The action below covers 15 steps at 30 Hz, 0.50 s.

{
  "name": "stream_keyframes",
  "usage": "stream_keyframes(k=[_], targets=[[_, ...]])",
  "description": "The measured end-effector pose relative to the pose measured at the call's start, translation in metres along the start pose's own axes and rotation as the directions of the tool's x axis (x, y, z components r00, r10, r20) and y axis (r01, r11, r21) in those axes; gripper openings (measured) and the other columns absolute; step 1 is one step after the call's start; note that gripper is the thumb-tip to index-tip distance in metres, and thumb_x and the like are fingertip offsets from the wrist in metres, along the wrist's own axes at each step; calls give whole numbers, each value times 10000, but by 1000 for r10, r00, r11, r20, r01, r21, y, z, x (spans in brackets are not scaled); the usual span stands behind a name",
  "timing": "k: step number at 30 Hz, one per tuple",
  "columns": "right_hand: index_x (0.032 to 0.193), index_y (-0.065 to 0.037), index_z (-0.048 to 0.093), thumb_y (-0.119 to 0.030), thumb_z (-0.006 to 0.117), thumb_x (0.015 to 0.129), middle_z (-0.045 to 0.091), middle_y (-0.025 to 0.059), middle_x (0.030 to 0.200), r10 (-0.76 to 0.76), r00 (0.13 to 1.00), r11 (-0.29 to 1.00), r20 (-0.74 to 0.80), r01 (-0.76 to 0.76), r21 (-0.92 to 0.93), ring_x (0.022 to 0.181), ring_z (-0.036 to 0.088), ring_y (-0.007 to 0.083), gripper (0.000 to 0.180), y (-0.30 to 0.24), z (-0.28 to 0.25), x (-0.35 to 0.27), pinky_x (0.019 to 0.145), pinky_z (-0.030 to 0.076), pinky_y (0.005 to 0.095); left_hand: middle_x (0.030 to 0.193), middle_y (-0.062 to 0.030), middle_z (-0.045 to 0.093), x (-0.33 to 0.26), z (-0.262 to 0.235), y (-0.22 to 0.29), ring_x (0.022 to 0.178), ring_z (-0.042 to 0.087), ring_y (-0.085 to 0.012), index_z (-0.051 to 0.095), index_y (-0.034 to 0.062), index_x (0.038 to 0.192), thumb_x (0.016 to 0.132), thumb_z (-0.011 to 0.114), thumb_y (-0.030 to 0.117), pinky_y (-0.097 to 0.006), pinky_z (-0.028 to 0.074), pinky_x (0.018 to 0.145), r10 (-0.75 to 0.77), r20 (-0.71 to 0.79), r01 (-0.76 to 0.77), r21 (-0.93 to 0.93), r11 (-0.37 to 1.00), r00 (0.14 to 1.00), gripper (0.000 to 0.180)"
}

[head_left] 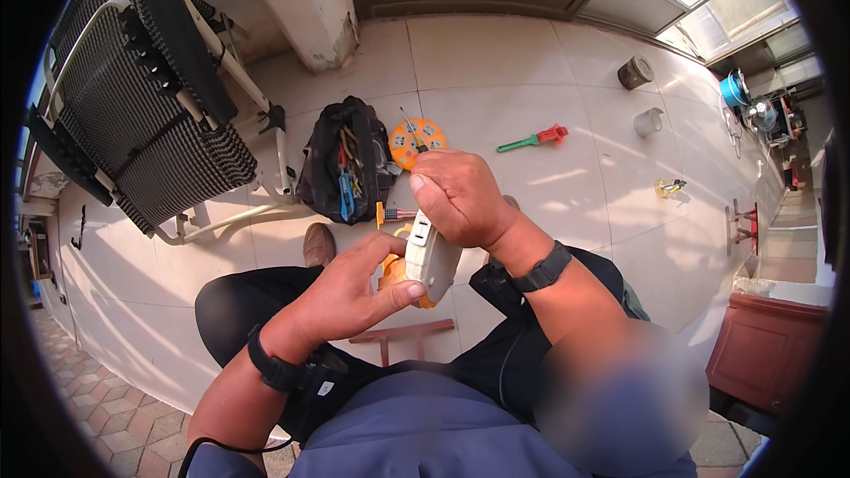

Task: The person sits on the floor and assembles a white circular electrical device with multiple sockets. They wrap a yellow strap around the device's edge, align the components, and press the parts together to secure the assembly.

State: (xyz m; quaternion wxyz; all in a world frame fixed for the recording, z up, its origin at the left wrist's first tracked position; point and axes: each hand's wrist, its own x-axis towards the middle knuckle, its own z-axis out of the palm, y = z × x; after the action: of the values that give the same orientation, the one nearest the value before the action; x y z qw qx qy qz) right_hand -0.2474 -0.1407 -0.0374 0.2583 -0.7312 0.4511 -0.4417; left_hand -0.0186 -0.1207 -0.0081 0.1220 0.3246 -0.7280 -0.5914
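Above my lap I hold a cream and orange socket housing (431,257), with dark plug slots along its narrow face. My left hand (354,288) grips its lower left side, thumb along the cream edge and fingers on the orange part. My right hand (460,199) is closed at the housing's upper end, its thumb bent over the top. Just beyond the right hand, a screwdriver (412,128) with a thin shaft shows over an orange disc (429,134) with holes; whether that hand touches its handle is hidden.
A black tool bag (341,159) stands open beyond my left hand, with a folding chair (150,80) farther left. A green and red tool (533,139) lies on the tiles. Two cans, one dark (636,73) and one grey (649,122), stand at right, near a small yellow item (670,187).
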Motion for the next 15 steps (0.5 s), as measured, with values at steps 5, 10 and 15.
stream_keyframes(k=[5, 10, 15], targets=[[681, -31, 549, -197, 530, 938, 552, 157, 671, 71, 997, 991, 21, -73, 114, 654, 555, 366, 306, 0, -2, -2, 612, 445, 452, 1051, -144, 665, 2, -9, 13, 956, 645, -211, 588, -13, 1227, 946, 737, 461, -350, 533, 871, -212, 117, 229, -167, 959, 970, 570], [695, -18, 539, -227, 497, 984, 549, 163, 682, 175, 984, 956, 10, -173, 238, 668, 553, 366, 359, 3, 7, -1, 629, 440, 445, 1016, -81, 652, -2, -13, 3, 905, 602, -96, 571, 25, 1158, 980, 702, 461, -289, 523, 800, -254, 135, 287, -392, 874, 958, 489], [720, -10, 547, -260, 469, 1028, 551, 158, 692, 231, 972, 918, 47, -234, 321, 675, 552, 350, 403, 6, 11, 0, 650, 444, 420, 1022, -45, 636, -2, -3, -12, 922, 589, -65, 552, 48, 1122, 1026, 633, 460, -260, 506, 807, -160, 32, 147, -591, 793, 987, 431]])
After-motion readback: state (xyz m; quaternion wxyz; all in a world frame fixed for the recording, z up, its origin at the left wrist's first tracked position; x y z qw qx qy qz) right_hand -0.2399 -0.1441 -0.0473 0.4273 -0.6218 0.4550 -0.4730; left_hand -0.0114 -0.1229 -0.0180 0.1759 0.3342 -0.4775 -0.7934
